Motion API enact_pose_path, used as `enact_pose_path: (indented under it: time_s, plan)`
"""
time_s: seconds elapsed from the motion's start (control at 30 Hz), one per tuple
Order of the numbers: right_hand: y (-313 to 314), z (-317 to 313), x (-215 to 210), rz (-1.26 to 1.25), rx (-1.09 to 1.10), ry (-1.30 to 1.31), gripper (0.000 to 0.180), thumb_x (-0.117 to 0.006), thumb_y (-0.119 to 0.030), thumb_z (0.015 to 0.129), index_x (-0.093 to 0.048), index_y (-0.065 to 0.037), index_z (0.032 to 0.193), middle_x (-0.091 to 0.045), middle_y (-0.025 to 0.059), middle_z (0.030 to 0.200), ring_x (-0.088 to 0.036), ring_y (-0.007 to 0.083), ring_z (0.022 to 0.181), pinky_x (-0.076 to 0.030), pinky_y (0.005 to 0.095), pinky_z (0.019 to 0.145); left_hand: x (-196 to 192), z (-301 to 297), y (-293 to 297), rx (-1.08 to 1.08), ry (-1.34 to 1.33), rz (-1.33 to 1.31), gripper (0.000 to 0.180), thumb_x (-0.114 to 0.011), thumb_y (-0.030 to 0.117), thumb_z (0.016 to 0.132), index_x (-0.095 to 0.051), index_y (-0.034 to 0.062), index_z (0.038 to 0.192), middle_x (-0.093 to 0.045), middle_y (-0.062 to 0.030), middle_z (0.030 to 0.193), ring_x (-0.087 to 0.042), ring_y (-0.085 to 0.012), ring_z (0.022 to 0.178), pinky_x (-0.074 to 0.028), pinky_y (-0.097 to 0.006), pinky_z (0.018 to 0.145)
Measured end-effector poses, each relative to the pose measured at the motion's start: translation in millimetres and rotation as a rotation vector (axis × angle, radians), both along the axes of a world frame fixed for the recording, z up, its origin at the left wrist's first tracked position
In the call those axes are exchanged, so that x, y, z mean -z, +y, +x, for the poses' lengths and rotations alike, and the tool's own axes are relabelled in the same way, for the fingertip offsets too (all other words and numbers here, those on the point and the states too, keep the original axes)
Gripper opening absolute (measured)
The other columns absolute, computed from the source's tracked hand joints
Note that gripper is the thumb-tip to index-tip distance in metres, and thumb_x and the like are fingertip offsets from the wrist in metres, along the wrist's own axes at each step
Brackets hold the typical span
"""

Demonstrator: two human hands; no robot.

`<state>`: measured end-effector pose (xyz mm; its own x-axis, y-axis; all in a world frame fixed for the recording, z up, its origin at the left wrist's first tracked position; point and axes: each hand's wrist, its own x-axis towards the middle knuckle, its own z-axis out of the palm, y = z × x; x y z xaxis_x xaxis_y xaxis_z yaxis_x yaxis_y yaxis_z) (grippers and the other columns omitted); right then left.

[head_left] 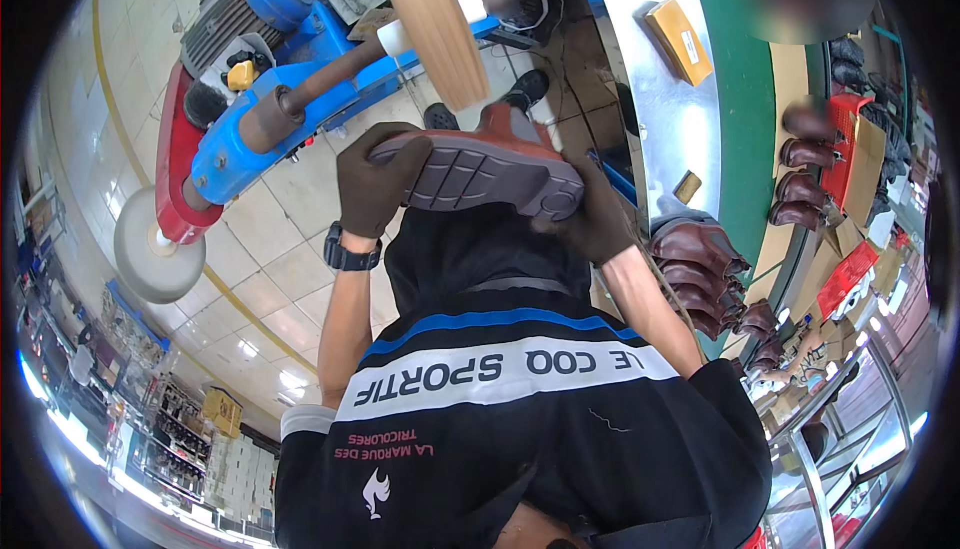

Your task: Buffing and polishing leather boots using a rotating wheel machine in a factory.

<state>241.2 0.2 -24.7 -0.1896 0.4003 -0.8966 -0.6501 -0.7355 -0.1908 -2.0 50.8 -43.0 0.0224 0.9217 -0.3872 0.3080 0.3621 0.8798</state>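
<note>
Both my hands wear dark brown gloves and hold a reddish-brown shoe (520, 131) with its grey treaded sole (480, 174) turned up toward me. My left hand (375, 184), a black watch on its wrist, grips one end of the shoe. The other end rests in my right hand (597, 224). The shoe's upper sits right under a tan buffing wheel (435, 19) on the shaft of a blue polishing machine (275, 74); whether they touch is hidden. My black top with a blue and a white stripe fills the lower picture.
A grey-white round wheel (150, 244) sits on the machine's other end, over a tiled floor (270, 269). To the right are a metal counter (660, 89) with a small cardboard box (678, 41), stacked brown shoes (700, 269), more brown shoes (805, 184) and red boxes (850, 279).
</note>
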Motion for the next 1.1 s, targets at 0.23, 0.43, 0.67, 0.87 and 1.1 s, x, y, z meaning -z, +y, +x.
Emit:
enact_pose_path:
  time_s: [0.23, 0.43, 0.67, 0.87, 1.1]
  plan:
    - [12, -6, 40, 0.09, -0.052, -0.024, 0.042, -0.047, -0.038, 0.088, -0.046, -0.011, 0.12, -0.061, 0.0076, 0.092, -0.062, 0.0198, 0.076, -0.056, 0.0357, 0.051, -1, -7, 27, -0.068, 0.028, 0.089, 0.022, -0.07, 0.017, 0.072, -0.065, -0.0008, 0.083, -0.065, -0.0069, 0.077, -0.06, -0.0129, 0.071, -0.047, -0.026, 0.068]
    - [4, -2, -20, 0.122, 0.029, -0.033, 0.041, -0.046, -0.04, 0.088, -0.048, -0.01, 0.116, -0.061, 0.0074, 0.091, -0.062, 0.0182, 0.071, -0.053, 0.035, 0.047, -31, 1, 8, 0.026, -0.017, 0.171, 0.021, -0.066, 0.013, 0.07, -0.064, -0.001, 0.085, -0.065, -0.0081, 0.079, -0.06, -0.0142, 0.074, -0.047, -0.027, 0.071]
    - [22, -6, 40, -0.11, -0.091, -0.039, 0.034, -0.045, -0.033, 0.09, -0.051, -0.01, 0.114, -0.061, 0.006, 0.094, -0.062, 0.019, 0.078, -0.052, 0.0354, 0.048, 27, -18, -8, 0.027, -0.036, -0.122, 0.03, -0.069, 0.017, 0.072, -0.063, -0.0004, 0.095, -0.064, -0.0076, 0.085, -0.059, -0.0133, 0.074, -0.048, -0.027, 0.07]
    - [67, -14, 26, 0.103, -0.347, -0.062, 0.032, -0.042, -0.036, 0.09, -0.054, -0.009, 0.103, -0.06, 0.0051, 0.084, -0.061, 0.0138, 0.069, -0.05, 0.0322, 0.043, 10, -42, -4, 0.094, -0.067, -0.139, 0.042, -0.073, 0.01, 0.065, -0.06, -0.0005, 0.104, -0.064, -0.0087, 0.092, -0.06, -0.015, 0.084, -0.049, -0.029, 0.075]
    - [50, -17, 17, 0.078, -0.374, -0.176, 0.033, -0.044, -0.034, 0.089, -0.053, -0.006, 0.104, -0.057, 0.0049, 0.08, -0.06, 0.0136, 0.061, -0.048, 0.0291, 0.036, -8, -42, -24, 0.161, -0.091, -0.207, 0.047, -0.075, 0.013, 0.064, -0.059, -0.0008, 0.106, -0.065, -0.0104, 0.094, -0.061, -0.0156, 0.085, -0.049, -0.029, 0.077]
